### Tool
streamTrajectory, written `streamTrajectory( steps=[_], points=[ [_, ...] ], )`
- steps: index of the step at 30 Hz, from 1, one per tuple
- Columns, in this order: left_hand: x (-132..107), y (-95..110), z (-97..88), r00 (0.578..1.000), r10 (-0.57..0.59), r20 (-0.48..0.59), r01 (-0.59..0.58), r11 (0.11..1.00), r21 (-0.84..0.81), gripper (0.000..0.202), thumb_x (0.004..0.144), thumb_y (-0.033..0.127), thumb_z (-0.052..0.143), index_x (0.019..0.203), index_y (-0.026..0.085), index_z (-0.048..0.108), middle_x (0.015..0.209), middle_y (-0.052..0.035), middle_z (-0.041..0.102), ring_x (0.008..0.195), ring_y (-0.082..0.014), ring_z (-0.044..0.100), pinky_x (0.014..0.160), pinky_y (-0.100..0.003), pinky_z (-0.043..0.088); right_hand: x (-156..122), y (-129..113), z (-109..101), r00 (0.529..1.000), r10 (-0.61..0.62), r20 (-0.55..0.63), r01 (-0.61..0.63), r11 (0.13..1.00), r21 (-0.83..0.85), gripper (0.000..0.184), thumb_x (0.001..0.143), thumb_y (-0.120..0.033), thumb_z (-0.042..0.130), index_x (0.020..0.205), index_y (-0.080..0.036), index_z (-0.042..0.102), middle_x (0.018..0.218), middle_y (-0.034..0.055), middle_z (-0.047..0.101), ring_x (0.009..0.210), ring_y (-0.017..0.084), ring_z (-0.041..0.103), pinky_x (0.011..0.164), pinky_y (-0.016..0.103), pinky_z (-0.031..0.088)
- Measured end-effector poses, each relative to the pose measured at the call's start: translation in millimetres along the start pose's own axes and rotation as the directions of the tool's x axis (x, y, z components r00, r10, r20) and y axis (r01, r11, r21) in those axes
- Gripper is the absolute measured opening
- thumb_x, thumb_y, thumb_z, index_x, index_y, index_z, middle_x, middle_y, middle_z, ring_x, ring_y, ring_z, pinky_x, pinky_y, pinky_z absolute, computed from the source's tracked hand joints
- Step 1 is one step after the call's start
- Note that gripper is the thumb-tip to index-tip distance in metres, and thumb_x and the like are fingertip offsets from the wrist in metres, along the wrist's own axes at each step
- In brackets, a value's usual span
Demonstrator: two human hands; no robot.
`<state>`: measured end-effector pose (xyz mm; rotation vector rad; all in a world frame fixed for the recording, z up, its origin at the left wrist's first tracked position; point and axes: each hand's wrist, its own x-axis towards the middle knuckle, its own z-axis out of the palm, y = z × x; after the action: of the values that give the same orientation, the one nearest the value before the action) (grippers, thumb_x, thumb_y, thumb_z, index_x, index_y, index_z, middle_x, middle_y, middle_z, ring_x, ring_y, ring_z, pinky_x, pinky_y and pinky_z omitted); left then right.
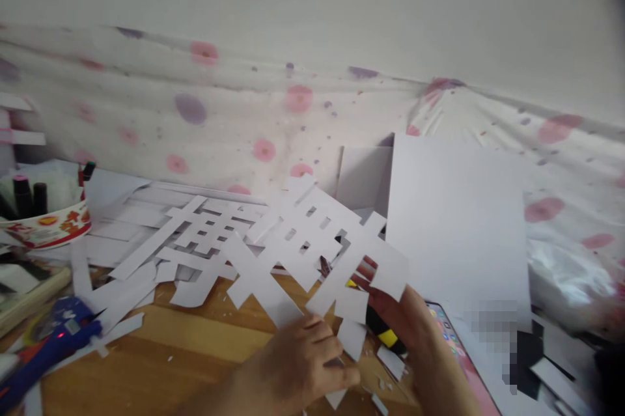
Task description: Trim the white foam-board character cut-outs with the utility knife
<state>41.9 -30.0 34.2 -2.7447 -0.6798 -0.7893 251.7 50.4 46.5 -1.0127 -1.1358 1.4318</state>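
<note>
A white card cut-out (pixel 307 266) with several small square holes and crossing strips is held up in front of me. My left hand (pixel 312 360) is closed on its lower strip, fingers curled. My right hand (pixel 398 315) grips its right side; some of its fingers show behind the card through a gap. Left of it, a second white cut-out (pixel 156 238) of similar shape rests among paper strips. Beside my right hand lies a black and yellow object (pixel 389 338), partly hidden. Small white card scraps (pixel 390 362) lie below the hands on the wooden table (pixel 195 351).
A blue glue gun (pixel 53 338) with a red light lies at left, near a tub (pixel 53 227) holding markers. At right are a phone (pixel 454 341) with its screen lit and a large white board (pixel 456 227) standing upright. A spotted sheet (pixel 234 123) covers the wall behind.
</note>
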Motion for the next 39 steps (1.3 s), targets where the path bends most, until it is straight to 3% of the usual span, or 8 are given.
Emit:
streamTrajectory(
  steps=[5,10,14,18,23,27,33,39],
  points=[
    [-14.6,0.9,-2.8,0.993,0.079,0.089,-0.077,0.997,-0.033,0.015,0.078,0.026,0.060,0.092,0.024,0.058,0.071,0.0023,0.050,0.073,-0.0141,0.046,0.084,-0.028,0.037,-2.0,-4.9,-20.5,0.967,0.250,-0.042,-0.229,0.933,0.276,0.036,0.078,-0.051,0.050,0.085,-0.018,0.064,0.074,0.0095,0.070,0.075,0.027,0.067,0.075,0.043,0.052],
    [-43.0,-1.0,-1.1,0.990,0.097,0.098,-0.099,0.995,0.017,0.006,0.079,0.023,0.059,0.085,0.022,0.059,0.068,0.0023,0.051,0.073,-0.0140,0.048,0.086,-0.030,0.040,-9.7,4.9,-10.7,0.957,0.285,0.053,-0.290,0.933,0.212,0.024,0.070,-0.024,0.068,0.092,-0.016,0.062,0.079,0.0095,0.071,0.078,0.027,0.068,0.071,0.036,0.055],
    [-58.9,-4.0,-25.8,0.991,-0.068,0.112,0.078,0.993,-0.091,0.024,0.071,0.019,0.065,0.094,0.024,0.060,0.094,-0.0019,0.059,0.091,-0.0169,0.053,0.084,-0.031,0.045,-17.5,9.8,-0.4,0.967,0.235,0.102,-0.251,0.950,0.184,0.027,0.070,-0.016,0.068,0.096,-0.016,0.061,0.083,0.0085,0.072,0.079,0.024,0.069,0.072,0.033,0.056],
    [-72.8,-28.9,-66.4,0.967,-0.240,0.086,0.253,0.941,-0.223,0.048,0.070,0.025,0.065,0.116,0.026,0.052,0.123,-0.0087,0.051,0.109,-0.0231,0.050,0.087,-0.038,0.048,-26.9,15.2,-15.0,0.981,0.186,-0.058,-0.165,0.952,0.256,0.018,0.068,-0.013,0.069,0.085,-0.015,0.063,0.082,0.0082,0.072,0.072,0.019,0.069,0.066,0.026,0.056],
    [-107.3,-81.0,-64.5,0.714,-0.683,-0.151,0.691,0.723,0.000,0.029,0.084,0.032,0.047,0.110,0.021,0.053,0.110,-0.0108,0.055,0.097,-0.0235,0.056,0.075,-0.038,0.050,-45.6,18.6,-35.4,0.973,0.167,-0.161,-0.116,0.952,0.285,0.009,0.067,-0.014,0.068,0.075,-0.016,0.064,0.070,0.0037,0.071,0.065,0.017,0.068,0.061,0.022,0.056],
    [-137.6,-98.8,-30.5,0.549,-0.829,-0.107,0.821,0.510,0.258,0.055,0.075,0.044,0.056,0.117,0.011,0.046,0.109,-0.0185,0.055,0.097,-0.0330,0.055,0.079,-0.045,0.045,-59.5,27.3,-28.3,0.967,0.187,-0.172,-0.134,0.951,0.280,0.010,0.069,-0.015,0.068,0.079,-0.015,0.064,0.074,0.0059,0.071,0.065,0.020,0.068,0.060,0.026,0.056],
    [-142.6,-103.8,-13.6,0.531,-0.829,-0.176,0.840,0.487,0.238,0.044,0.078,0.028,0.050,0.117,0.006,0.046,0.102,-0.0189,0.054,0.090,-0.0307,0.056,0.076,-0.042,0.045,-65.2,45.1,-17.1,0.967,0.164,-0.196,-0.099,0.947,0.306,0.012,0.065,-0.020,0.072,0.074,-0.017,0.064,0.071,0.0046,0.071,0.061,0.019,0.066,0.056,0.026,0.053],
    [-114.5,-76.2,-16.3,0.587,-0.765,-0.263,0.809,0.562,0.173,0.034,0.080,0.033,0.049,0.108,0.013,0.050,0.096,-0.0122,0.054,0.088,-0.0270,0.055,0.077,-0.040,0.045,-59.2,45.5,3.3,0.978,0.091,-0.187,-0.021,0.938,0.345,0.017,0.062,-0.024,0.073,0.076,-0.017,0.065,0.072,0.0034,0.071,0.063,0.019,0.066,0.057,0.026,0.054]
  ],
)
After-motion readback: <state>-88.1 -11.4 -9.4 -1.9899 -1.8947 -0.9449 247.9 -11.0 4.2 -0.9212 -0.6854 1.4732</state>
